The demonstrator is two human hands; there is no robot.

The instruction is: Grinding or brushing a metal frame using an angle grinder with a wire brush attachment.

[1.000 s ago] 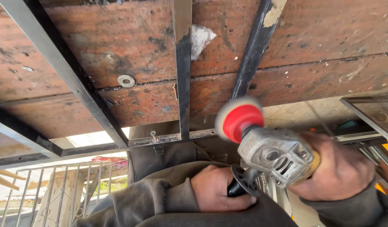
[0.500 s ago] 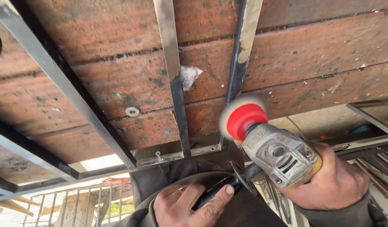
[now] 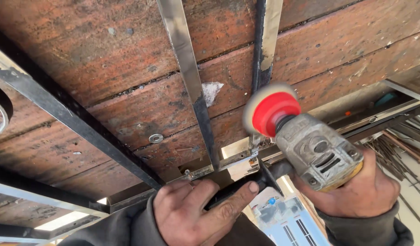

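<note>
The red disc (image 3: 273,110) on the grinder (image 3: 317,152) is a spinning blur, its rim unreadable. The right hand (image 3: 355,191) hides the grinder's rear body. The left hand (image 3: 196,214) covers most of the black side handle (image 3: 239,189); both sleeves are cut off by the bottom edge.

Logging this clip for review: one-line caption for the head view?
Right hand holds an angle grinder, its red wheel at a metal bar; left hand grips the side handle.

No packages, labels, signs or screens are in view.
</note>
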